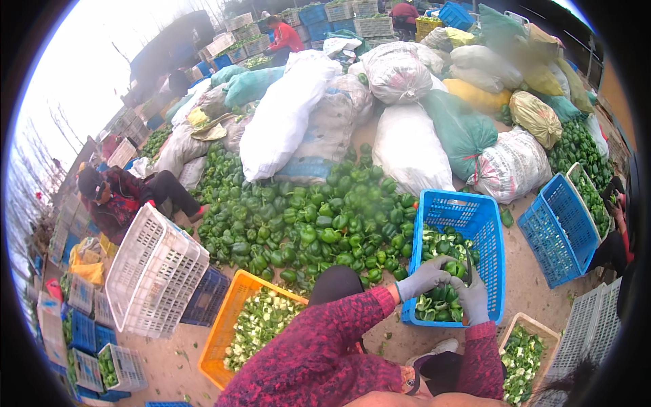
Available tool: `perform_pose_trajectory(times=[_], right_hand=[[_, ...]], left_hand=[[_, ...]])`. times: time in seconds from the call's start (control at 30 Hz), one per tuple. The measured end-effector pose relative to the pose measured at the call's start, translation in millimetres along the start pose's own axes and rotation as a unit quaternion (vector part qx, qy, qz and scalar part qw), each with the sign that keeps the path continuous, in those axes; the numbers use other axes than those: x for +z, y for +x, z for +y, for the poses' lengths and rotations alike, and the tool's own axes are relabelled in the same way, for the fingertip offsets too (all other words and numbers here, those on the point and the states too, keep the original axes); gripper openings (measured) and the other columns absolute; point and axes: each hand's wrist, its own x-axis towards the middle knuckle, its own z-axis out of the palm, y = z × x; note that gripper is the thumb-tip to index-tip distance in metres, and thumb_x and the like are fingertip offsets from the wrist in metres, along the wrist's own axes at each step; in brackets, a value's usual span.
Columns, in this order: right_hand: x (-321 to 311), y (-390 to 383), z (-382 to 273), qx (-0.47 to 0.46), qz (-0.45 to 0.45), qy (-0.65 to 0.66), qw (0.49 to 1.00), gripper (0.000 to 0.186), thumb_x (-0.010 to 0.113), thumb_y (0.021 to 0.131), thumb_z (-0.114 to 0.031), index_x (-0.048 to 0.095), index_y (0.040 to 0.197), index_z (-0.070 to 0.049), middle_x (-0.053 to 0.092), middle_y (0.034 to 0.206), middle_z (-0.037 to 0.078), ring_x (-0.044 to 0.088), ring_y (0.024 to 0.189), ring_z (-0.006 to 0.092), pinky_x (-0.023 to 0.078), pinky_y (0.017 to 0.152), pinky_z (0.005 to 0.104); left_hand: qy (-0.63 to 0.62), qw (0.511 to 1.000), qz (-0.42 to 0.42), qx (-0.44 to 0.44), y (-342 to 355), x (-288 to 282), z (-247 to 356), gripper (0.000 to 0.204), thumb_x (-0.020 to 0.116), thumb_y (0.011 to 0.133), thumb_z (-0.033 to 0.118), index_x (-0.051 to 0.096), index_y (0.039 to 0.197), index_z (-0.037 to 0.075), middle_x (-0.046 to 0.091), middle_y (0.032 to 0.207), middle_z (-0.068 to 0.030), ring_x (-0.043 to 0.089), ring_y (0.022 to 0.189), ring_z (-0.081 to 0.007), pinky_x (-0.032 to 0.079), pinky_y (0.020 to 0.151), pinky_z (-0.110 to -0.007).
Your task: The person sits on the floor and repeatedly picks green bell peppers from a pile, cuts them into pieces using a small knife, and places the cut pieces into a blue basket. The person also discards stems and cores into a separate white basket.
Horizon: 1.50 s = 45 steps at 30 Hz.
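Observation:
Above a blue crate (pixel 493 241) with cut green peppers (pixel 434 313) inside, my gloved left hand (pixel 422 279) grips a green pepper (pixel 456 269). My gloved right hand (pixel 470 295) holds a dark narrow tool (pixel 468 261), perhaps a knife, against that pepper. An orange crate (pixel 218 325) of pale green pepper trimmings (pixel 261 322) stands at my left. A beige crate (pixel 549 339) of similar trimmings (pixel 521 359) is at my lower right. A large heap of whole green peppers (pixel 305 224) spreads in front of me.
Stuffed sacks (pixel 405 149) are piled behind the heap. White crates (pixel 156 271) stand at left, near a seated person (pixel 112 203). A blue crate (pixel 556 230) and grey crates (pixel 583 329) are at right, beside another person (pixel 617 244). More workers (pixel 285 41) and stacked crates (pixel 373 27) are behind.

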Motion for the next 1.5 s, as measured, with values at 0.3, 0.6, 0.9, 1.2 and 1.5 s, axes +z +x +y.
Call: perform_pose_trajectory(times=[0.3, 0.6, 0.9, 1.2, 1.5], right_hand=[[-3.5, 4.5, -8.2, -0.067, -0.035, -0.187, 0.979, 0.067, 0.084, 0.08, -0.038, 0.063, 0.136, -0.009, 0.074, 0.114, 0.015, 0.071, 0.102, 0.0298, 0.054, 0.093, 0.0406], [-16.5, 23.2, 13.7, 0.073, -0.084, 0.13, 0.985, 0.039, 0.077, 0.09, -0.019, 0.067, 0.126, -0.007, 0.066, 0.083, 0.0, 0.059, 0.066, 0.006, 0.047, 0.059, 0.0238], [-42.3, 17.1, -3.0, 0.099, -0.011, 0.224, 0.97, 0.075, 0.072, 0.094, -0.038, 0.042, 0.156, -0.008, 0.064, 0.105, 0.004, 0.062, 0.082, 0.0103, 0.05, 0.059, 0.0271], [-20.7, 3.7, 32.3, 0.081, 0.006, -0.128, 0.988, 0.071, 0.077, 0.085, -0.051, 0.062, 0.136, -0.004, 0.073, 0.111, 0.016, 0.072, 0.104, 0.0289, 0.055, 0.088, 0.0403], [-11.3, -5.5, 43.7, 0.105, 0.016, 0.058, 0.993, 0.04, 0.069, 0.093, -0.04, 0.066, 0.108, -0.004, 0.065, 0.082, 0.008, 0.067, 0.079, 0.0207, 0.055, 0.072, 0.0391]], left_hand=[[-0.111, 0.992, 0.058, 0.016, 6.2, 26.8, -20.0, 0.063, 0.054, 0.103, 0.06, 0.057, 0.136, 0.007, 0.064, 0.107, -0.0045, 0.06, 0.084, -0.0121, 0.052, 0.068, -0.027], [-0.216, 0.976, -0.001, 0.022, 0.3, 25.2, -6.5, 0.049, 0.055, 0.107, 0.045, 0.057, 0.135, 0.005, 0.066, 0.096, 0.0002, 0.059, 0.074, -0.0068, 0.048, 0.065, -0.022], [-0.145, 0.984, -0.028, 0.096, 13.5, 21.7, -1.0, 0.039, 0.04, 0.111, 0.026, 0.057, 0.137, 0.002, 0.067, 0.122, -0.0106, 0.064, 0.083, -0.0138, 0.05, 0.067, -0.024], [0.108, 0.974, 0.045, 0.196, 33.8, 49.0, -17.5, 0.062, 0.045, 0.11, 0.035, 0.035, 0.157, -0.004, 0.053, 0.15, -0.0197, 0.053, 0.135, -0.029, 0.049, 0.105, -0.037], [-0.022, 0.991, 0.134, 0.01, 16.7, 78.7, -30.6, 0.031, 0.047, 0.111, 0.03, 0.062, 0.118, 0.004, 0.061, 0.102, -0.0094, 0.058, 0.08, -0.0126, 0.048, 0.067, -0.029]])
